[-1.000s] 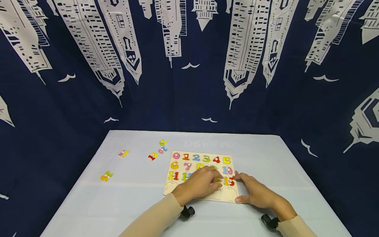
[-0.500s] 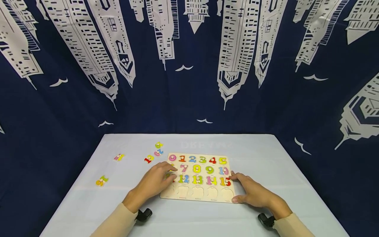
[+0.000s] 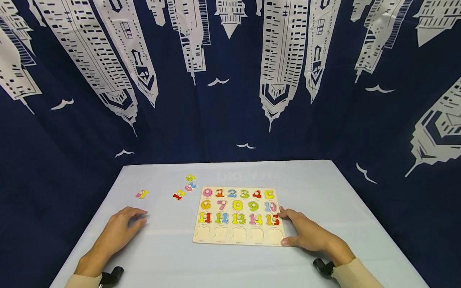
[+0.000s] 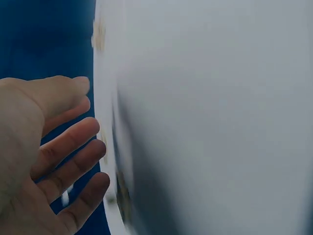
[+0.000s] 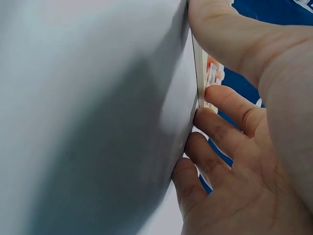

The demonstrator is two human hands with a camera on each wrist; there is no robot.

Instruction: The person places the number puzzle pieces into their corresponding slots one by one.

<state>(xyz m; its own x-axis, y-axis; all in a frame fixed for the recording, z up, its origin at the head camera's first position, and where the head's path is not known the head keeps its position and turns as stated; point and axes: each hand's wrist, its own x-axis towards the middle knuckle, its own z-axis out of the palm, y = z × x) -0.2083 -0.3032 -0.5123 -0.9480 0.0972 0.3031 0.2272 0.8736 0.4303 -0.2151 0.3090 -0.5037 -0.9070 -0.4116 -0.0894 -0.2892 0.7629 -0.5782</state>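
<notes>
A wooden number puzzle board (image 3: 230,241) lies on the table with pegged number pieces 0 to 15 in its upper rows. Several bare hollows line the bottom row. My right hand (image 3: 315,236) touches the board's right edge with thumb and fingertips. In the right wrist view, its fingers (image 5: 215,125) lie along that edge, only slightly bent. Over at the left, my left hand (image 3: 117,232) hovers just above the table with loosely bent, spread fingers (image 4: 73,142). Nothing is seen between them. A blurred small thing (image 4: 123,198) lies on the table beyond the fingertips.
Loose number pieces lie left of the board: a pink-and-yellow one (image 3: 142,194), a red-and-yellow one (image 3: 178,195), a pink-and-blue one (image 3: 190,186) and a yellow-green one (image 3: 190,177). A navy cloth with a white skyline print (image 3: 216,120) hangs behind the table.
My left hand has left the board and swept left across the table, now hiding the orange-and-green piece's spot. My right hand stays at the board's edge. The head view has shifted slightly.
</notes>
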